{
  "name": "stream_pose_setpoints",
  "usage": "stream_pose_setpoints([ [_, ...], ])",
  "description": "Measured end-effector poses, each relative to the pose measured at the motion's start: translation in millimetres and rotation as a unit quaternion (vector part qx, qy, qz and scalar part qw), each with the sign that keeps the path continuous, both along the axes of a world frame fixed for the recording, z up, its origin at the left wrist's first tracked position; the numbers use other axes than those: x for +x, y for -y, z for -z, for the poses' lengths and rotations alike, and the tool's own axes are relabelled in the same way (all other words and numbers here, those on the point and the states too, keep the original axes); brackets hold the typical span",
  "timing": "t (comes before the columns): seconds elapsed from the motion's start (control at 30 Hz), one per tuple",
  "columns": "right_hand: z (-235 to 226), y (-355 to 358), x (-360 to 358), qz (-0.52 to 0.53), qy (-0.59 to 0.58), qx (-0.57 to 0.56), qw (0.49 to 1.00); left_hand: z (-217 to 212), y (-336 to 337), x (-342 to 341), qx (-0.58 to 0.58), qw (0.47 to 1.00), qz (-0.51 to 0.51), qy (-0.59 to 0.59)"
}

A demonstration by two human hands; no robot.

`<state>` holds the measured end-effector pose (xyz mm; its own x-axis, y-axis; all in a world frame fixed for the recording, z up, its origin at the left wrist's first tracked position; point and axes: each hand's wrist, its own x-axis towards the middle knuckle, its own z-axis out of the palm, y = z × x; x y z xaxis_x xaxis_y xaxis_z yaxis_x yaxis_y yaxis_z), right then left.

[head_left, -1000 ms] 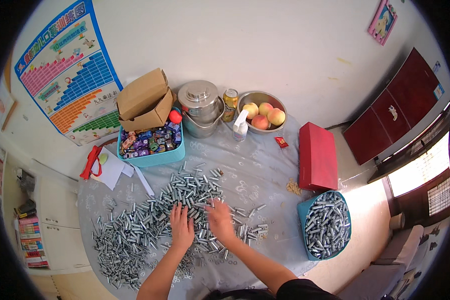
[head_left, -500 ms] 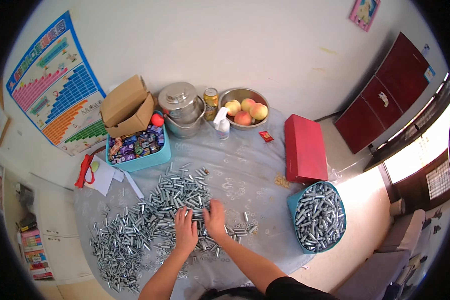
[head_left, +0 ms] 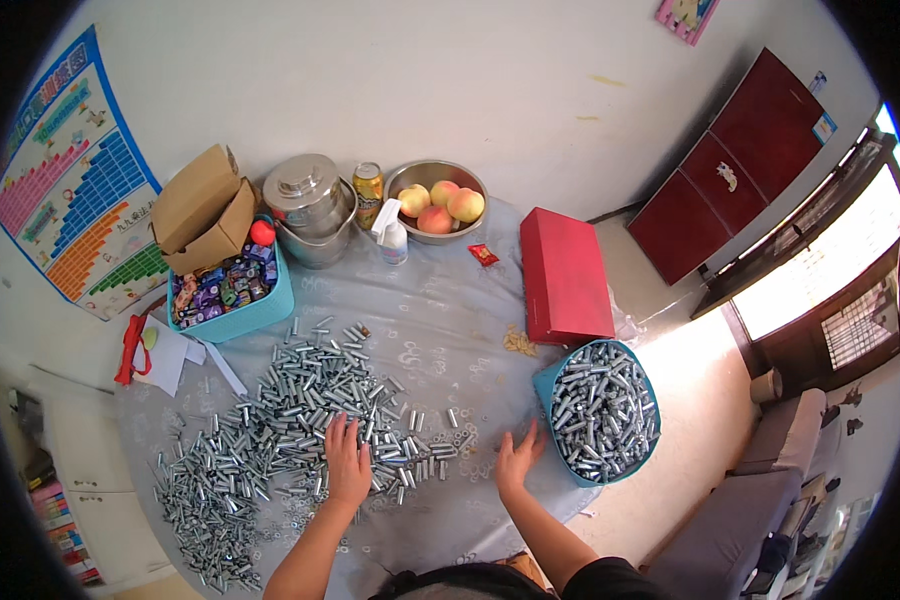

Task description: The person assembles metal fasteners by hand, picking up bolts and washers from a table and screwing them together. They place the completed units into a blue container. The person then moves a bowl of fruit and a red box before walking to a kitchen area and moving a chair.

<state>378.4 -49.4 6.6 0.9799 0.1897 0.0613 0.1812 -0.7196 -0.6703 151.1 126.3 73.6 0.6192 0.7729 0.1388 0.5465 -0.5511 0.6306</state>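
Observation:
A wide heap of short silvery metal tubes point(head_left: 300, 395), mixed with small rings or washers, spreads over the left and middle of the table. My left hand point(head_left: 348, 462) lies on the heap's near right part, fingers stretched out over the tubes. Further right, my right hand point(head_left: 517, 460) is held off the heap, its fingers apart and nothing seen in them. Close to its right stands a blue basket point(head_left: 544, 395), filled with silvery metal pieces that look like expansion bolts. A few loose tubes point(head_left: 453, 417) lie between my two hands, farther back.
Along the back are a blue basket of small wrapped packets point(head_left: 238, 318) with an open cardboard box point(head_left: 200, 205), a steel pot point(head_left: 315, 225), a can point(head_left: 368, 190), a spray bottle point(head_left: 394, 240) and a bowl point(head_left: 400, 178) of peaches. A red box point(head_left: 567, 280) stands behind the right basket.
My right hand has moved right, from the heap toward the right basket. My left hand stays at the heap. The whole view has shifted, so things appear further left.

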Motion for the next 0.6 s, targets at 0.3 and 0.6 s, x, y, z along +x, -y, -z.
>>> stream_pose_setpoints([
  [0.3,16,-24,22,0.110,0.010,-0.152,0.982,-5,3,17,0.019,0.999,0.028,0.030],
  [0.6,-16,-29,-14,-0.321,0.092,0.000,0.943,4,10,2,0.005,1.000,0.009,0.023],
])
